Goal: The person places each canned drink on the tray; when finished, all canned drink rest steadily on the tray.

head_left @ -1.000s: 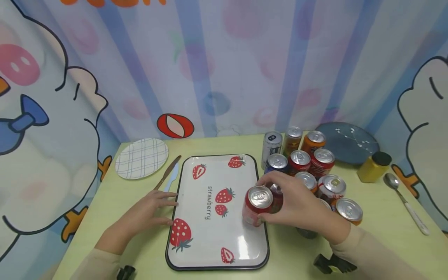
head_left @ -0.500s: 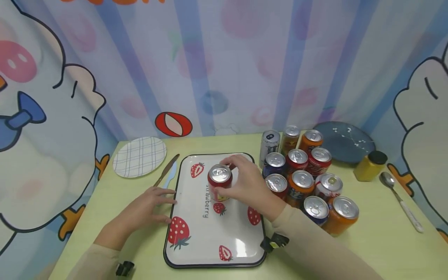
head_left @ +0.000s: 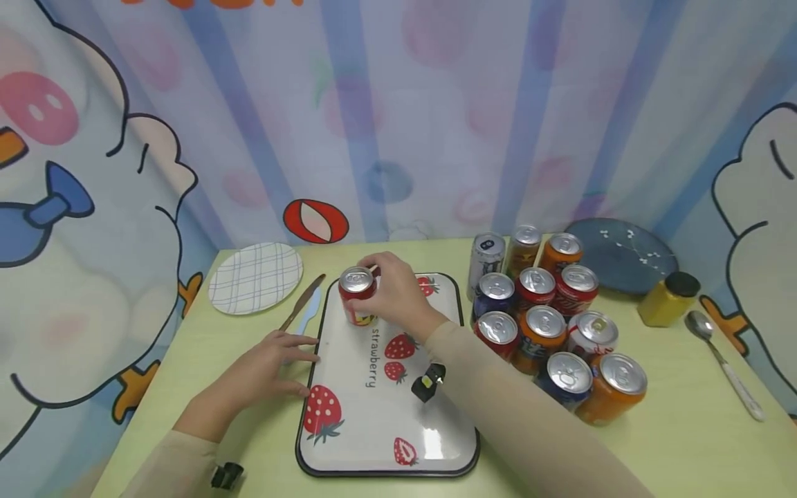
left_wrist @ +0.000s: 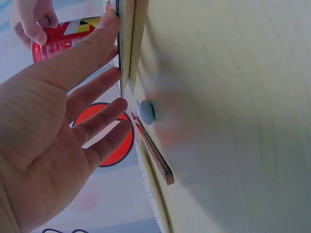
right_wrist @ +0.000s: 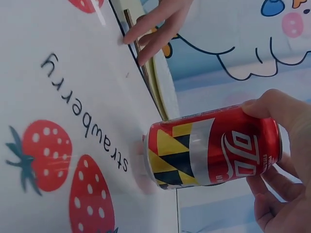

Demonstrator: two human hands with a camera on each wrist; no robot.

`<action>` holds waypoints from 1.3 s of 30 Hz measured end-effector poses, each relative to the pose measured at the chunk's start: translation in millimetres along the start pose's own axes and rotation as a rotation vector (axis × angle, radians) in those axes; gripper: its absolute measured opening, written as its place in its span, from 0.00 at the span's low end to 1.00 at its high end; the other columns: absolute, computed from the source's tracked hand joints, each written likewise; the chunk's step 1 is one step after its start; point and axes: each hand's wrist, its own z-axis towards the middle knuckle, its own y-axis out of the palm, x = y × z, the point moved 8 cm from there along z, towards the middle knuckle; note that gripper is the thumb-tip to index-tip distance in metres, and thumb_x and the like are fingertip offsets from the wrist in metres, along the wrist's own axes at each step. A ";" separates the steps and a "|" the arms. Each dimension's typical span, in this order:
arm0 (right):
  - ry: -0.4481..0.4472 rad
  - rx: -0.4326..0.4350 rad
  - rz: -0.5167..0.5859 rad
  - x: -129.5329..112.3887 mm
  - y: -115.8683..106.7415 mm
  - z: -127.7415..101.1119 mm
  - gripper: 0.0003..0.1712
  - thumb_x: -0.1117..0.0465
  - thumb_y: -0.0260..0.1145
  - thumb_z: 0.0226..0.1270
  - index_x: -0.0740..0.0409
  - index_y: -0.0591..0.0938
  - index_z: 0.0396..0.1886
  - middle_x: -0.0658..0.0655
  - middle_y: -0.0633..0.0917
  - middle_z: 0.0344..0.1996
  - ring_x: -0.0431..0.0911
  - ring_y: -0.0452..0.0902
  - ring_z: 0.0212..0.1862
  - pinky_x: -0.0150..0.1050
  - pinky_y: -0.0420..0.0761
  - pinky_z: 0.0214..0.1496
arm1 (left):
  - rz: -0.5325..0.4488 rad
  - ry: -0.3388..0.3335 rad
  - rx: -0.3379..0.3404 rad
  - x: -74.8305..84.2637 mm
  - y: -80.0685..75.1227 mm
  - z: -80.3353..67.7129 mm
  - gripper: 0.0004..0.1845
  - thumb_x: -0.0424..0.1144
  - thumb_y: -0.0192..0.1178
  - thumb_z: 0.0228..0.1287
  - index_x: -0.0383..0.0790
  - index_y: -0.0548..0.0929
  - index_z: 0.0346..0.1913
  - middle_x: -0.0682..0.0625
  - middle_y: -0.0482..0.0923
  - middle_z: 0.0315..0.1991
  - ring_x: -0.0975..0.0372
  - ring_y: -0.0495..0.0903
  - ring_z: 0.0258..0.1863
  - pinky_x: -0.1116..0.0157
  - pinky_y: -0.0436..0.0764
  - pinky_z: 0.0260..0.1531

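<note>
My right hand grips a red can upright at the far left corner of the white strawberry tray. In the right wrist view the red can has yellow and black marks, its base at or just above the tray, and my fingers curl round its top end. My left hand lies flat on the table with straight fingers touching the tray's left edge. The left wrist view shows the left hand open against the tray rim.
Several upright cans cluster right of the tray. A checked plate, a brown knife and a pale blue knife lie at the left. A dark blue plate, yellow jar and spoon are at the right.
My right hand carried the red can from the tray's right edge across to its far left corner. The left hand stayed put.
</note>
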 end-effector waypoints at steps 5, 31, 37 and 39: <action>0.022 -0.021 0.018 1.3 8.1 14.7 0.37 0.53 0.84 0.53 0.56 0.79 0.61 0.54 0.82 0.55 0.47 0.80 0.54 0.40 0.87 0.54 | 0.012 -0.001 -0.001 1.4 -0.8 0.4 0.29 0.51 0.82 0.48 0.50 0.90 0.56 0.48 0.79 0.68 0.45 0.71 0.69 0.42 0.75 0.69; -0.028 -0.054 -0.182 -25.8 -3.5 -18.6 0.48 0.46 0.81 0.58 0.52 0.71 0.75 0.57 0.74 0.70 0.54 0.69 0.72 0.58 0.68 0.76 | 0.063 -0.003 -0.002 0.5 -1.0 1.9 0.29 0.56 0.83 0.43 0.53 0.91 0.52 0.49 0.81 0.64 0.47 0.74 0.65 0.44 0.79 0.65; -0.061 -0.068 -0.270 -30.4 -32.9 -44.8 0.38 0.50 0.81 0.58 0.51 0.79 0.68 0.54 0.76 0.68 0.53 0.68 0.73 0.60 0.64 0.78 | 0.047 -0.020 -0.004 -0.1 -2.0 3.4 0.29 0.55 0.83 0.44 0.53 0.91 0.53 0.50 0.80 0.65 0.47 0.72 0.67 0.43 0.77 0.66; -0.073 -0.073 -0.283 -31.6 -42.7 -53.7 0.35 0.50 0.81 0.58 0.50 0.81 0.65 0.54 0.77 0.67 0.53 0.68 0.73 0.60 0.62 0.79 | 0.047 -0.016 0.001 0.0 -2.0 4.3 0.29 0.55 0.83 0.44 0.53 0.91 0.53 0.50 0.80 0.65 0.47 0.73 0.67 0.43 0.78 0.66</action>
